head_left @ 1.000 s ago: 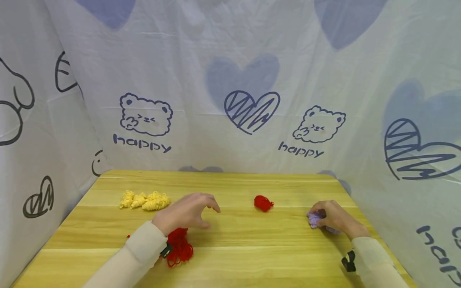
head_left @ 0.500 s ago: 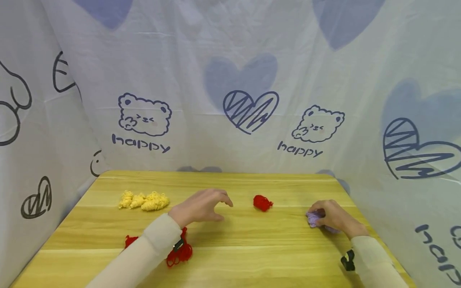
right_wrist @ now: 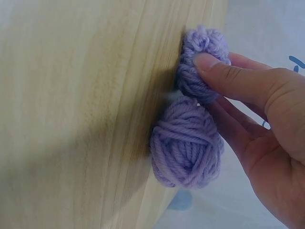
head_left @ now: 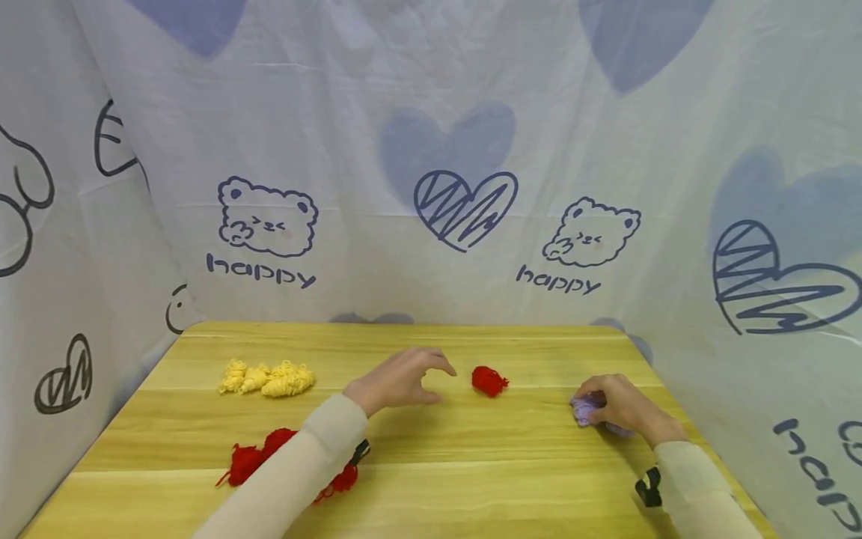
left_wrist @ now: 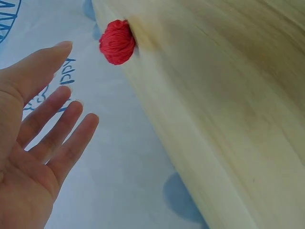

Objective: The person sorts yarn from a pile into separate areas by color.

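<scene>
My left hand [head_left: 402,379] hovers over the middle of the table, fingers apart and holding nothing. Just to its right lies a single small ball of red yarn [head_left: 488,381], which the left wrist view shows as a wound red ball [left_wrist: 117,42] beyond the thumb. At the right side, my right hand [head_left: 628,405] pinches a small ball of purple yarn [right_wrist: 204,62] between thumb and fingers. Touching it is a larger ball of purple yarn [right_wrist: 188,145] on the table, mostly hidden behind the hand in the head view.
A row of yellow yarn balls [head_left: 288,379] lies at the back left of the wooden table [head_left: 471,479]. More red yarn [head_left: 246,464] lies at the front left, partly covered by my left sleeve. A white printed cloth [head_left: 377,284] hangs behind and at both sides.
My left hand has moved right and slightly away, from above the red yarn at the front left towards the single red ball. My right hand stays on the purple yarn.
</scene>
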`<state>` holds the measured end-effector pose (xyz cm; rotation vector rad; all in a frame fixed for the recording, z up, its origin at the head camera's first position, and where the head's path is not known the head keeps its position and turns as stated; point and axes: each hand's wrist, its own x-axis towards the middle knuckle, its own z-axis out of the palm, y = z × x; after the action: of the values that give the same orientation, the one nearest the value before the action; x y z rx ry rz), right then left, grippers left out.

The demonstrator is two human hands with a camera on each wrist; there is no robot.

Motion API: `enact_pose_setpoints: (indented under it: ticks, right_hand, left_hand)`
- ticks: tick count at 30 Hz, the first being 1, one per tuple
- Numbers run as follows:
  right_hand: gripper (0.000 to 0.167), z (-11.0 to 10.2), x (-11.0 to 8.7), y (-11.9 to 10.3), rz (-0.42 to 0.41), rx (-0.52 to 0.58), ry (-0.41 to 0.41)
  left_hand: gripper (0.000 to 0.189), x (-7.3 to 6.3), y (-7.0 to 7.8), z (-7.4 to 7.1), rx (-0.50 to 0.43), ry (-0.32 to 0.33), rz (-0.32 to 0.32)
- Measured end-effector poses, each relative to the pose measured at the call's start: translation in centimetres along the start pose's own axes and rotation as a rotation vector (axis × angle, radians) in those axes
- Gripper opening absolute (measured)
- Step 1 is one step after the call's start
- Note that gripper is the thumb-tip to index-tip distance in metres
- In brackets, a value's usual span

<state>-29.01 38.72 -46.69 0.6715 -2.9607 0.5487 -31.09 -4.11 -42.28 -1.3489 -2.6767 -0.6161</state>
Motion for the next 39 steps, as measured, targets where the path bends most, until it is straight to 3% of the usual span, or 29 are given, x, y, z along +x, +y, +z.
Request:
enact_pose_setpoints:
  ticks: [17, 26, 32, 39]
  right_hand:
    - [0.026, -0.1, 0.0, -0.2, 0.03, 0.008, 0.0]
    - [0.027, 0.0, 0.0, -0.2, 0.026, 0.008, 0.0]
    - [0.026, 0.1, 0.1, 0.0, 0.015, 0.001, 0.001]
    - [0.026, 0.2, 0.2, 0.2, -0.002, 0.007, -0.002]
  left_hand:
    - [0.041, 3.5, -1.4, 3.4, -0.154, 0.018, -0.106]
    - [0.044, 5.2, -1.7, 5.2, -0.115, -0.01, -0.161]
    - [0.047, 6.3, -1.6, 6.0, -0.134, -0.02, -0.16]
    - [0.044, 7.6, -1.1, 6.6, -0.056, -0.02, -0.123]
